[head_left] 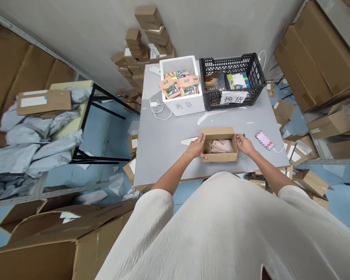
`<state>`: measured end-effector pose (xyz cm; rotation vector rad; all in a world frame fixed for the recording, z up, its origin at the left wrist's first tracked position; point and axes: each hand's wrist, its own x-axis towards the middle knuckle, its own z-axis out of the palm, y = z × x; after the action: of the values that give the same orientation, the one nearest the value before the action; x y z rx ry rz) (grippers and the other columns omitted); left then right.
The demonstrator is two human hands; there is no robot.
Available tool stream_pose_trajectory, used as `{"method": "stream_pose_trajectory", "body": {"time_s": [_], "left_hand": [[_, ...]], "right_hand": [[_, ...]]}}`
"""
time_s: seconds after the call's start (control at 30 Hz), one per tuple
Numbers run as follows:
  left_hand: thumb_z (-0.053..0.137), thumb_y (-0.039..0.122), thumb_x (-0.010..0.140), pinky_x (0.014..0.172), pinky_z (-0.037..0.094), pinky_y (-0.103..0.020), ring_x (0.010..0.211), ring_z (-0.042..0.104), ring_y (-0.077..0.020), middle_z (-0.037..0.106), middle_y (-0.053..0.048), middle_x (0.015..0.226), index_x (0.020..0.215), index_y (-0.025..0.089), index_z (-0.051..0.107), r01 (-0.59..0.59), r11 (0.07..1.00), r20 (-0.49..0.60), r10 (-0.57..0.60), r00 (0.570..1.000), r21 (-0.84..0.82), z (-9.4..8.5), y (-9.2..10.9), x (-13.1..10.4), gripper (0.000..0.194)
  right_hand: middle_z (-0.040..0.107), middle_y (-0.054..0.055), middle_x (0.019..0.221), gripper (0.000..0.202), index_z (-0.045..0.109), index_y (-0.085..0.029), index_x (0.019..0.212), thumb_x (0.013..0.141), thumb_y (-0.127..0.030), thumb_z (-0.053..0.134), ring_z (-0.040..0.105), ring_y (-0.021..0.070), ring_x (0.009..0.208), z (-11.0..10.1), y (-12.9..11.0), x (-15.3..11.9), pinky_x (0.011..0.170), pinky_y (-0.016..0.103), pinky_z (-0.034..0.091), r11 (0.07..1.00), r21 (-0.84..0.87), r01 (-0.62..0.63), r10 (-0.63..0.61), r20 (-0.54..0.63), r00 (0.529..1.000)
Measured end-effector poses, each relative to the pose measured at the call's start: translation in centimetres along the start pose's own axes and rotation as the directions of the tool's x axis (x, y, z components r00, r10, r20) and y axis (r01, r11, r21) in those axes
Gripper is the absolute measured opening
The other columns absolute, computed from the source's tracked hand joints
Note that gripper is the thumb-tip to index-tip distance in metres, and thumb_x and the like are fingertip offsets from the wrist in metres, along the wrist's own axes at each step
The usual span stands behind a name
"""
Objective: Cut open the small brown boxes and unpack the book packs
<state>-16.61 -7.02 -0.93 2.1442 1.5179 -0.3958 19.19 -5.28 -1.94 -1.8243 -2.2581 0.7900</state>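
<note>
An open cardboard box [220,157] stands on the grey table near its front edge, with a pale pinkish wrapped item [221,146] inside. My left hand [196,147] grips the box's left side, fingers at the upper left corner and thumb lower down. At the opposite side my right hand [244,144] has its fingertips against the box wall near the upper right corner. A dark, thin object shows by the right fingers, too small to identify. Just left of the box, partly behind my left hand, lies a white pointed shape [186,141].
Behind the box stand a white bin [189,107] of booklets and a black crate [231,102] of books. A pink phone [264,140] with a cable lies at the right; a white charger [155,104] is at the left. Stacked cartons and wrapped parcels [55,151] surround the table [163,134].
</note>
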Motion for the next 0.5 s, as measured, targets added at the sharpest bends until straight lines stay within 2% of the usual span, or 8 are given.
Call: {"method": "stream_pose_trajectory", "body": {"time_s": [0.13,0.27,0.33,0.4,0.5], "left_hand": [[0.097,0.069,0.070,0.126,0.039,-0.051,0.160,0.044,-0.0506,-0.014,-0.023,0.188,0.180,0.026,-0.020,0.014,1.000,0.006,-0.014,1.000,-0.007,-0.2,0.3,-0.1,0.166],[0.096,0.067,0.073,0.126,0.040,-0.053,0.161,0.042,-0.0509,-0.016,-0.021,0.188,0.179,0.027,-0.021,0.019,1.000,0.010,-0.018,1.000,-0.015,-0.3,0.6,-0.1,0.163],[0.097,0.064,0.073,0.126,0.040,-0.054,0.161,0.041,-0.0506,-0.017,-0.020,0.188,0.179,0.027,-0.023,0.017,1.000,0.012,-0.017,1.000,-0.023,-0.3,0.6,-0.1,0.164],[0.099,0.060,0.072,0.126,0.040,-0.054,0.161,0.042,-0.0505,-0.017,-0.020,0.188,0.179,0.027,-0.023,0.016,0.999,0.009,-0.016,1.000,-0.029,-0.3,0.7,-0.1,0.166],[0.099,0.062,0.072,0.126,0.040,-0.056,0.159,0.045,-0.0508,-0.015,-0.021,0.188,0.180,0.027,-0.020,0.009,0.999,-0.001,-0.009,1.000,-0.050,-0.4,0.7,-0.1,0.165]], "right_hand": [[0.070,0.019,0.145,0.053,0.060,-0.019,0.157,0.109,-0.031,0.042,0.066,0.0386,0.123,-1.7,-0.8,0.4,0.106,0.051,0.052,0.985,-0.169,0.016,-0.014,0.016,1.000],[0.068,0.023,0.141,0.048,0.068,-0.015,0.147,0.112,-0.028,0.039,0.058,0.0415,0.129,-3.1,-3.9,1.4,0.113,0.055,0.044,0.954,-0.253,0.158,-0.169,-0.021,0.985],[0.068,0.021,0.142,0.046,0.069,-0.016,0.145,0.112,-0.027,0.040,0.058,0.0394,0.130,-3.1,-5.9,2.3,0.113,0.052,0.043,0.923,-0.243,0.297,-0.297,0.039,0.954],[0.070,0.019,0.139,0.042,0.072,-0.017,0.142,0.112,-0.027,0.044,0.060,0.0363,0.129,-2.4,-7.8,3.3,0.113,0.049,0.044,0.873,-0.224,0.433,-0.409,0.144,0.901],[0.073,0.017,0.135,0.039,0.074,-0.018,0.138,0.108,-0.026,0.051,0.065,0.0335,0.125,-0.2,-9.7,5.2,0.111,0.045,0.047,0.802,-0.241,0.546,-0.460,0.332,0.823]]}}
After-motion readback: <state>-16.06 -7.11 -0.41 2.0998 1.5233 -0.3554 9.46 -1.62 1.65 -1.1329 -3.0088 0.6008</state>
